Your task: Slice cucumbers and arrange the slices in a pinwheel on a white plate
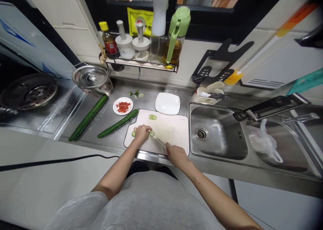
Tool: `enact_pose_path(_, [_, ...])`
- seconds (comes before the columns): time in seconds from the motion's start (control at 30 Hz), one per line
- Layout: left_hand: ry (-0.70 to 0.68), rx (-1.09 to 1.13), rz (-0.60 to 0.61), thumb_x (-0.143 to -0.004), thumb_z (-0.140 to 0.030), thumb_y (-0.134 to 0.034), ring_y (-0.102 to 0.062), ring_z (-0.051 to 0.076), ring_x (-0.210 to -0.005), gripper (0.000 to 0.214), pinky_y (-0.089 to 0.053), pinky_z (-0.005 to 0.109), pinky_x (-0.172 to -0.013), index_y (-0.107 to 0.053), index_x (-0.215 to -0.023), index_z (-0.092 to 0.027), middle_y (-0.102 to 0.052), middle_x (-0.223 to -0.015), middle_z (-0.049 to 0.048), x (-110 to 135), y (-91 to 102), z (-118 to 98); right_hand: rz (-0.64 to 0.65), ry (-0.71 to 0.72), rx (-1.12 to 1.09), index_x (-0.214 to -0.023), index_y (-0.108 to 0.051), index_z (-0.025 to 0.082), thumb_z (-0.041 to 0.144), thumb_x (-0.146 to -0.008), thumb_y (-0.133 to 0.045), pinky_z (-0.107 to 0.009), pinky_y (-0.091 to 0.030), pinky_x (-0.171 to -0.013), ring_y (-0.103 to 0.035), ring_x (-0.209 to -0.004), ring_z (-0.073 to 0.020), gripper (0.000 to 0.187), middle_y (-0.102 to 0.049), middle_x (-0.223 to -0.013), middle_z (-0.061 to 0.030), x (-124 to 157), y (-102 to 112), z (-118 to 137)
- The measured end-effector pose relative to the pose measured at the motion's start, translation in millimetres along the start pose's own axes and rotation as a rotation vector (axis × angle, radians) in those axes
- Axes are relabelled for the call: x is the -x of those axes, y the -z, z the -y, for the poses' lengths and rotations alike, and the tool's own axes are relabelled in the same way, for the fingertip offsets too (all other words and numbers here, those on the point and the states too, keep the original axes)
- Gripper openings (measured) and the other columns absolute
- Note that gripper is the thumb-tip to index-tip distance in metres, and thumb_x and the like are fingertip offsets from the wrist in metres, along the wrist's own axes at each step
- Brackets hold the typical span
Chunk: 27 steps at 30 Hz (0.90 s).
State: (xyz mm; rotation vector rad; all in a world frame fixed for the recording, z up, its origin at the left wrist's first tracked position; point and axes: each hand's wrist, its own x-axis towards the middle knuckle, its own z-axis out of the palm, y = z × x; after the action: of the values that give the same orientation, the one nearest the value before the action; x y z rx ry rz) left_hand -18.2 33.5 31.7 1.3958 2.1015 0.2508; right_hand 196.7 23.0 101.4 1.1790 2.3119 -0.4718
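Note:
A white cutting board lies on the steel counter in front of me. On its left half my left hand is closed over a piece of cucumber, most of which the fingers cover. My right hand grips a knife by its handle at the board's lower edge. The blade points up and left, its tip close to a cut cucumber face beside my left fingertips. Several cucumber slices lie together near the top of the board.
Two whole cucumbers lie left of the board, near a plate of chopped red pepper. Cucumber ends and a white square plate sit behind it. A lidded pot stands back left; the sink is right, under a condiment shelf's side.

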Motion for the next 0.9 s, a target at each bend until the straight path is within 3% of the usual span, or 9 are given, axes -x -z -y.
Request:
enact_pose_path(0.6, [-0.018, -0.037, 0.022, -0.083, -0.019, -0.047, -0.052, 0.024, -0.105, 0.031, -0.028, 0.042, -0.090, -0.072, -0.094, -0.034, -0.067, -0.105, 0.0026, -1.0, 0.1, -0.3, 0.046, -0.040, 0.010, -0.112, -0.049, 0.018, 0.005, -0.087, -0.033, -0.028, -0.043, -0.067, -0.067, -0.088, -0.0234, 0.032, -0.069, -0.091, -0.0122, -1.2, 4.0, 11.2])
enact_pose_path(0.9, [-0.026, -0.034, 0.014, -0.082, -0.021, -0.049, -0.053, 0.025, -0.102, 0.028, -0.028, 0.041, -0.088, -0.072, -0.092, -0.033, -0.068, -0.101, 0.0029, -0.3, 2.6, -0.8, 0.057, -0.022, -0.019, -0.114, -0.046, 0.019, 0.007, -0.088, -0.034, -0.028, -0.043, -0.068, -0.066, -0.088, -0.0223, 0.031, -0.068, -0.093, -0.0118, -6.3, -8.7, 2.2])
